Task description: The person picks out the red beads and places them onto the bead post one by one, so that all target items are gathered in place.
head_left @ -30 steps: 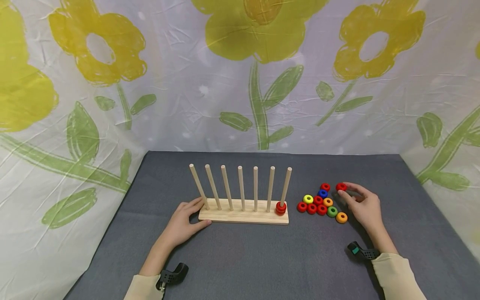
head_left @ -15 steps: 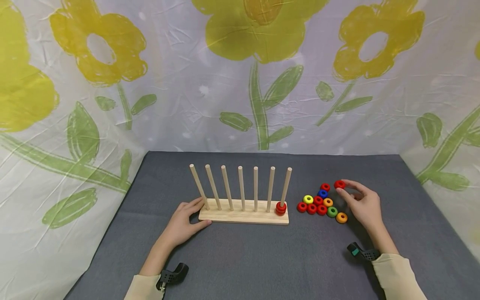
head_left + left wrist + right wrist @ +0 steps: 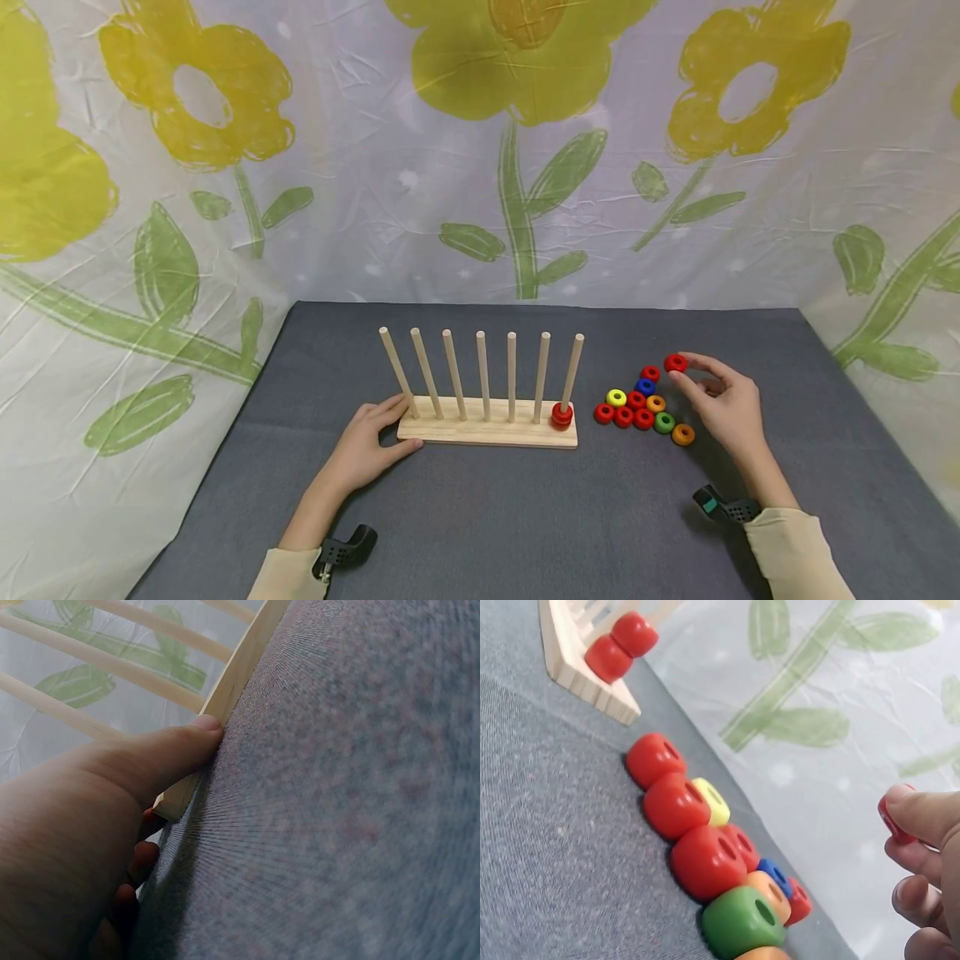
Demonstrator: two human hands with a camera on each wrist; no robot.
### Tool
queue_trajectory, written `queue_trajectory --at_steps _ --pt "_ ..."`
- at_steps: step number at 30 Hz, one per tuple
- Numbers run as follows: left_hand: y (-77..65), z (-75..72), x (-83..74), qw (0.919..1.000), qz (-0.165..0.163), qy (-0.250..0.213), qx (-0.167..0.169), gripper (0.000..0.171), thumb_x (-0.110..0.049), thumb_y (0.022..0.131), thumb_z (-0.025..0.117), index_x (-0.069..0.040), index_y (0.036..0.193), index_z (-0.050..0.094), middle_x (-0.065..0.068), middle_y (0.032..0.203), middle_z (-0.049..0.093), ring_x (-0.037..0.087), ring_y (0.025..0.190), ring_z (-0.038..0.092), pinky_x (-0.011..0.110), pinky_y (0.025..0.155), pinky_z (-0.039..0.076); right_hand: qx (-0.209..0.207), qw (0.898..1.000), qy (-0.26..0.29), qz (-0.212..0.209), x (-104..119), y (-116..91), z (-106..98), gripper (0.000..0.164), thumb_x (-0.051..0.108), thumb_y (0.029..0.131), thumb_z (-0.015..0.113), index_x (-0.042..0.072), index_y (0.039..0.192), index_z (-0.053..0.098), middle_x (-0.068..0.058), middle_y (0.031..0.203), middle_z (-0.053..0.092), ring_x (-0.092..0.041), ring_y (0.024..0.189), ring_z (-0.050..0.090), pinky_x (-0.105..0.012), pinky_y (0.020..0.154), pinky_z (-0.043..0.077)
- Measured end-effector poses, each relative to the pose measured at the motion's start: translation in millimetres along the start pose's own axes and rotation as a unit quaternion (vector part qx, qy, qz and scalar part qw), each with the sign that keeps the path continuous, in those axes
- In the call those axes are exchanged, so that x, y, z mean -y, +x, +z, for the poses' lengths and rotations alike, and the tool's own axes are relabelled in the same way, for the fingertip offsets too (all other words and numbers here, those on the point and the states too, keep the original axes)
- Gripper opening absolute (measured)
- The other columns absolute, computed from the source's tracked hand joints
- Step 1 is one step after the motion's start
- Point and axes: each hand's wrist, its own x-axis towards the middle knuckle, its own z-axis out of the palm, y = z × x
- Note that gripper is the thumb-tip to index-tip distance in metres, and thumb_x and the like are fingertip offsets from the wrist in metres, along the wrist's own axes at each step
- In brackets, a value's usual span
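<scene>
Pinching a glossy, rounded red bead [image 3: 675, 362], right-hand fingers [image 3: 708, 364]

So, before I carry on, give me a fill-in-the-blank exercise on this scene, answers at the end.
1. The right hand pinches a ____ bead.
2. The wooden base carries a row of ____ pegs.
3. The rightmost peg holds ____ beads.
4. Only one yellow bead, one blue bead and one ____ bead lie on the grey cloth.

Missing words: red; seven; two; green.
</scene>
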Motion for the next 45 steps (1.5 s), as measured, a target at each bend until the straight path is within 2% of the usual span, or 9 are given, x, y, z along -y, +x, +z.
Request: queue_trajectory --at_steps 3,8,14,16,27,35,45 --pt "0.1 0.2 0.3 1.0000 0.000 0.000 0.000 0.074 -0.041 0.088 0.081 -0.003 0.147 0.055 0.014 0.151 0.049 0.031 0.123 0.048 0.057 0.099 0.041 -0.001 1.000 0.005 -0.006 5 0 -1 0.038 0.029 0.095 0.076 0.010 0.127 0.071 -0.021 0.062 0.058 -0.016 0.045 0.043 -0.031 0.040 0.031" --pt "0.0 0.2 -0.4 1.0000 0.000 -0.002 0.001 0.074 -0.041 0.088 0.081 -0.003 0.147 0.055 0.013 0.151 0.048 0.031 0.123 0.048 0.057 0.099 0.041 -0.009 1.000 -0.003 -0.013 14 0 -2 0.036 0.029 0.094 0.077 0.012 0.126 0.072 -0.013 0.060 0.056 -0.015 0.045 0.041 -0.031 0.040 0.030" --pt "0.2 -0.5 -1.2 1.0000 0.002 -0.003 -0.003 0.074 -0.040 0.088 0.081 -0.004 0.147 0.055 0.013 0.151 0.049 0.030 0.122 0.049 0.056 0.098 0.041 -0.016 0.999 -0.016 -0.034 21 0 -3 0.034 0.024 0.093 0.078 0.011 0.124 0.073 -0.007 0.083 0.064 -0.014 0.046 0.041 -0.030 0.040 0.029" --pt "0.2 -0.5 -1.2 1.0000 0.003 -0.003 -0.002 0.073 -0.041 0.088 0.081 -0.004 0.147 0.055 0.013 0.151 0.049 0.030 0.121 0.049 0.056 0.098 0.041 -0.017 0.999 -0.019 -0.040 23 0 -3 0.034 0.022 0.093 0.079 0.011 0.124 0.073 -0.007 0.086 0.065 -0.014 0.046 0.041 -0.030 0.040 0.028" --pt "-0.2 0.3 0.2 1.0000 0.000 -0.002 -0.001 0.074 -0.043 0.088 0.080 -0.004 0.147 0.055 0.012 0.151 0.049 0.029 0.120 0.049 0.055 0.097 0.042 -0.022 0.998 -0.030 -0.052 34 0 -3 0.033 0.016 0.090 0.081 0.012 0.123 0.074 -0.007 0.069 0.060 -0.013 0.047 0.041 -0.030 0.041 0.028" --pt "0.3 1.1 0.9 1.0000 0.003 -0.004 -0.002 0.074 -0.041 0.088 0.081 -0.004 0.146 0.055 0.013 0.151 0.049 0.029 0.120 0.049 0.055 0.097 0.042 -0.027 0.996 -0.028 -0.076 40 -1 -3 0.037 0.009 0.088 0.083 0.011 0.124 0.074 -0.005 0.077 0.066 -0.009 0.047 0.042 -0.027 0.041 0.026" --pt "0.0 0.3 0.0 1.0000 0.003 -0.003 -0.003 0.073 -0.040 0.088 0.081 -0.003 0.146 0.056 0.013 0.151 0.049 0.030 0.121 0.049 0.056 0.098 0.042 -0.022 0.997 -0.018 -0.075 47 -2 -3 0.034 0.012 0.088 0.083 0.013 0.121 0.075 -0.008 0.065 0.061 -0.012 0.048 0.041 -0.028 0.041 0.028"
